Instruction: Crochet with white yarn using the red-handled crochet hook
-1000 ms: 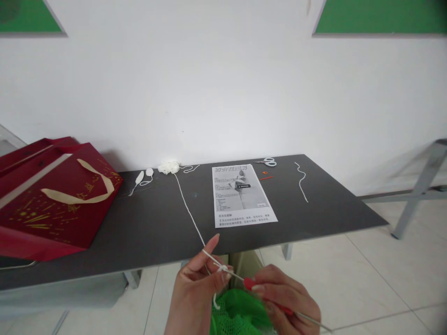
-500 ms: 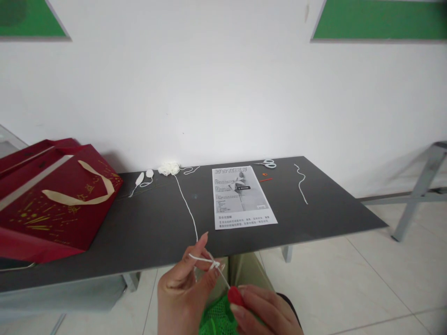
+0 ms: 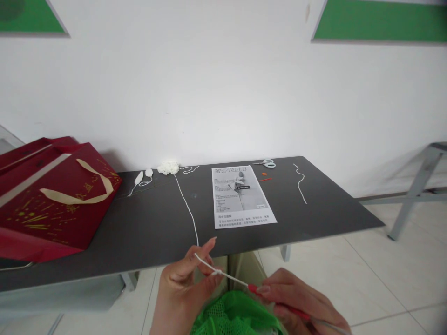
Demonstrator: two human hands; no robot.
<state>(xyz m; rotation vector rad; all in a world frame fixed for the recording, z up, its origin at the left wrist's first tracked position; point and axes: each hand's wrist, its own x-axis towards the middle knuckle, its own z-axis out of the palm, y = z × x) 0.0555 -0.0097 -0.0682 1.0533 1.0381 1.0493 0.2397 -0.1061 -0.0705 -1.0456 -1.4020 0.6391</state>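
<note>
My left hand [image 3: 183, 291] pinches a strand of white yarn [image 3: 186, 209] that loops over its raised forefinger and runs back across the table to a small yarn ball [image 3: 168, 167]. My right hand [image 3: 303, 302] is closed around a red-handled crochet hook [image 3: 279, 304], whose metal tip reaches into the yarn loop by my left fingers. A bright green mesh piece [image 3: 233, 316] lies in my lap beneath both hands.
On the dark table [image 3: 146, 232] lie a printed instruction sheet [image 3: 240, 195], white scissors [image 3: 267, 163], a small orange item [image 3: 265, 178], a loose yarn piece [image 3: 300, 183] and white earphones [image 3: 141, 179]. A red gift bag [image 3: 52, 195] lies at the left. A metal frame [image 3: 415, 195] stands at the right.
My right hand has drawn the hook out to the right, pulling the yarn longer between the hands. My left forefinger has stayed raised with the strand over it.
</note>
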